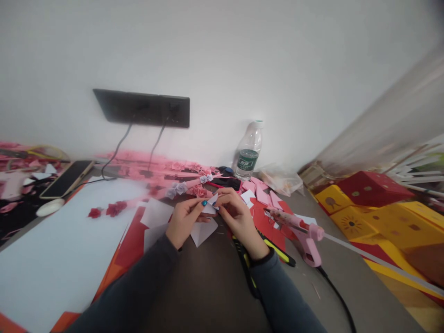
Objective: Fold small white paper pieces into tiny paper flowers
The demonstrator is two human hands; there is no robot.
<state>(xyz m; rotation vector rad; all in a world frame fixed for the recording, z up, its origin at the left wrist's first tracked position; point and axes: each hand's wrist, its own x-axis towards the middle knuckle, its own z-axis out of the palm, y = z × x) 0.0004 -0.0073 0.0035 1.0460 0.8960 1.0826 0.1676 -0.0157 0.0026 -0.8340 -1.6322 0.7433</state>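
Between my two hands is a small folded piece of white paper (pixel 210 205). My left hand (pixel 185 219) pinches its left side between thumb and fingers. Closed on the right side of the same paper is my right hand (pixel 237 217), its fingertips bent inward. Under the hands lies a loose white paper square (pixel 204 232) on the grey table. Beneath my right forearm are scissors with black and yellow-green handles (pixel 277 249). A pink hot glue gun (pixel 301 231) lies to the right, with a long glue stick out of its back.
Pink paper flowers (pixel 199 190) and a water bottle (pixel 249 152) stand along the wall. Large white sheets (pixel 69 231) and a phone (pixel 67 178) are at left. Pink paper squares (pixel 262 194) lie over red paper (pixel 268 222). Yellow and red boxes (pixel 374 192) fill the right.
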